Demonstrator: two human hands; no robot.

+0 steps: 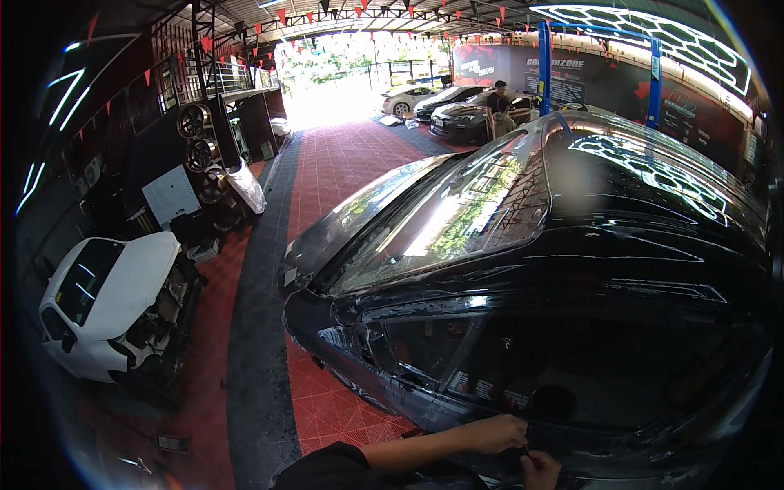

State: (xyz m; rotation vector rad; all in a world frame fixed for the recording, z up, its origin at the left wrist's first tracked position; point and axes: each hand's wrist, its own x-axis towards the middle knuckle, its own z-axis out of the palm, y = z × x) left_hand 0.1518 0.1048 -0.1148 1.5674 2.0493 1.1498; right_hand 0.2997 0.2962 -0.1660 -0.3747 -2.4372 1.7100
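Note:
A black car point(572, 269) fills the right half of the view, seen from above its side window point(425, 343). My left hand point(490, 433) reaches in from the lower left, fingers curled, low on the car's door below the window. My right hand point(541, 471) is closed just beneath and to the right of it at the bottom edge. Both hands meet on a small dark object point(514, 459) against the door; its kind is too dark to make out. A black sleeve point(335, 469) covers my left upper arm.
A white car point(106, 302) with its front stripped stands at the left on red floor tiles point(335, 408). Wheel rims point(194, 122) hang on a rack behind it. Farther back are parked cars point(457, 110) and a person point(498, 106) standing by a blue lift post point(544, 65).

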